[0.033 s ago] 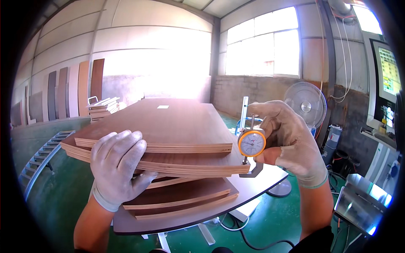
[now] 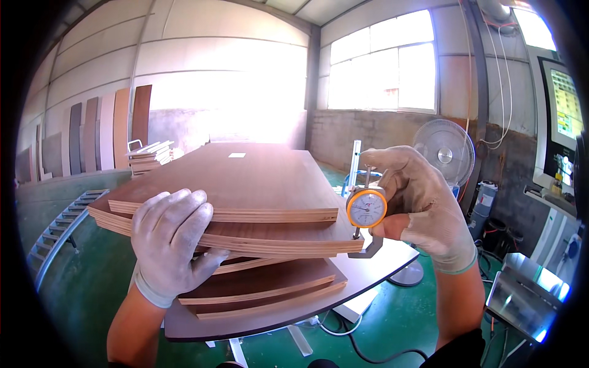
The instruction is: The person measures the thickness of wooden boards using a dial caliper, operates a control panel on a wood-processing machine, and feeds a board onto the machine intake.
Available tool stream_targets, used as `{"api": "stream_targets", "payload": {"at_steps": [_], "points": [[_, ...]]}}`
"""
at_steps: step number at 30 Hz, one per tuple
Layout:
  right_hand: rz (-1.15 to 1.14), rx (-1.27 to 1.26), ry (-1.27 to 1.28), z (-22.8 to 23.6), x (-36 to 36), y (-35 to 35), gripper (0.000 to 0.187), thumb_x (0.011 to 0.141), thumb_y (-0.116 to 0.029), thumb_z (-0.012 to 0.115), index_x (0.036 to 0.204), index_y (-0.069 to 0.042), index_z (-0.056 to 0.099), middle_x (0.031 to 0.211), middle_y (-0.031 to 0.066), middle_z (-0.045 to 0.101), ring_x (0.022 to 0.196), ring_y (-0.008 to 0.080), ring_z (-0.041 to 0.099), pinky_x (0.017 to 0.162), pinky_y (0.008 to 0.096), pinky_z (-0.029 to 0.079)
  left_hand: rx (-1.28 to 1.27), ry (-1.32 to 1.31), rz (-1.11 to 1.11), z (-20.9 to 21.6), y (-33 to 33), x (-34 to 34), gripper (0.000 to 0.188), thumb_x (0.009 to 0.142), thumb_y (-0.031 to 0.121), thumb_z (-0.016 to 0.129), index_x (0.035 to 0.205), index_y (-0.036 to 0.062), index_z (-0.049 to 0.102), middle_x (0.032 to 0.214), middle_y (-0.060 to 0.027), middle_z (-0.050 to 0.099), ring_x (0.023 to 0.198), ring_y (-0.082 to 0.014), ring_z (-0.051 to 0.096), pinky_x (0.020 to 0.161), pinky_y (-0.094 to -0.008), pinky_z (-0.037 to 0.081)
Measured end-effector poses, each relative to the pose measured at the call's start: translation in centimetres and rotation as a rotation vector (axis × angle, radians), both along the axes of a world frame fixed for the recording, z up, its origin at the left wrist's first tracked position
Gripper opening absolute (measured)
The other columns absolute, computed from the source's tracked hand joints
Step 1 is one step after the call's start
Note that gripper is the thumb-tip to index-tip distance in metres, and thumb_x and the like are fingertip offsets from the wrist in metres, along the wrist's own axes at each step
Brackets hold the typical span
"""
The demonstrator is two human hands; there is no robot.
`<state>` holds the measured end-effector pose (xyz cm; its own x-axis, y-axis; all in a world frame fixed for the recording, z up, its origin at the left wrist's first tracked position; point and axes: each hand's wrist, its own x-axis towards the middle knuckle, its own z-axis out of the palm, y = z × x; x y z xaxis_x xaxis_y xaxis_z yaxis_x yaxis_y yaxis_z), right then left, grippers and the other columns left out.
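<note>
Where the left hand (image 2: 172, 245), gloved, grasps the front edges of the top board (image 2: 245, 181) and second board (image 2: 288, 236), its fingers bend over from above and the thumb tucks below. Both boards are brown, flat-faced, with pale layered edges; the top one sits slightly back and bears a white label (image 2: 237, 155). Lower boards (image 2: 264, 287) lie beneath, over the table (image 2: 386, 273). Gauge (image 2: 367, 208), white round dial, orange rim, sits at the second board's right front corner, lower arm under it; tip contact too small to tell. Right hand (image 2: 423, 211), gloved, half-closed, grips the gauge, index finger near the plunger top.
</note>
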<state>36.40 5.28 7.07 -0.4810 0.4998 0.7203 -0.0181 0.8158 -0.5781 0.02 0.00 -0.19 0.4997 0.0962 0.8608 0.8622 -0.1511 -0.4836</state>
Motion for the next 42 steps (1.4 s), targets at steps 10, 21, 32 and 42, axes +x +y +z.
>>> {"api": "stream_targets", "payload": {"at_steps": [10, 21, 32, 42], "points": [[-0.036, 0.000, -0.001, 0.1, -0.4, -0.6, 0.081, 0.064, 0.014, 0.071, 0.142, -0.002, 0.059, 0.087, -0.0004, 0.056, 0.078, 0.0095, 0.058, 0.076, 0.0238, 0.050, 0.008, -0.005, 0.007, -0.2, 0.2, -0.1, 0.054, 0.086, 0.046, 0.074, 0.122, 0.0056, 0.066, 0.127, -0.0168, 0.069, 0.117, -0.0386, 0.066, 0.103, -0.0564, 0.049], [-0.036, 0.004, 0.001, 0.3, -0.6, -1.0, 0.080, 0.065, 0.012, 0.073, 0.142, 0.000, 0.058, 0.085, 0.0011, 0.058, 0.080, 0.0103, 0.064, 0.079, 0.0245, 0.054, 0.003, -0.011, 0.010, -0.3, 0.2, -0.2, 0.052, 0.091, 0.048, 0.070, 0.123, 0.0070, 0.065, 0.128, -0.0161, 0.069, 0.118, -0.0381, 0.065, 0.105, -0.0564, 0.048], [0.024, -0.008, 0.030, 0.1, -0.5, -0.4, 0.078, 0.066, 0.007, 0.076, 0.141, -0.001, 0.060, 0.084, -0.0021, 0.053, 0.074, 0.0065, 0.053, 0.070, 0.0218, 0.046, 0.042, 0.000, 0.048, 0.1, 0.1, 0.0, 0.054, 0.087, 0.054, 0.075, 0.117, 0.0089, 0.070, 0.122, -0.0113, 0.071, 0.113, -0.0314, 0.067, 0.101, -0.0497, 0.053], [-0.037, -0.035, 0.008, 0.3, -0.5, -1.0, 0.079, 0.065, 0.009, 0.075, 0.142, -0.002, 0.060, 0.085, -0.0020, 0.054, 0.077, 0.0075, 0.056, 0.074, 0.0227, 0.047, 0.009, -0.016, 0.001, -0.2, 0.2, -0.1, 0.051, 0.086, 0.045, 0.073, 0.120, 0.0068, 0.067, 0.127, -0.0155, 0.069, 0.117, -0.0376, 0.065, 0.103, -0.0552, 0.050]]}}
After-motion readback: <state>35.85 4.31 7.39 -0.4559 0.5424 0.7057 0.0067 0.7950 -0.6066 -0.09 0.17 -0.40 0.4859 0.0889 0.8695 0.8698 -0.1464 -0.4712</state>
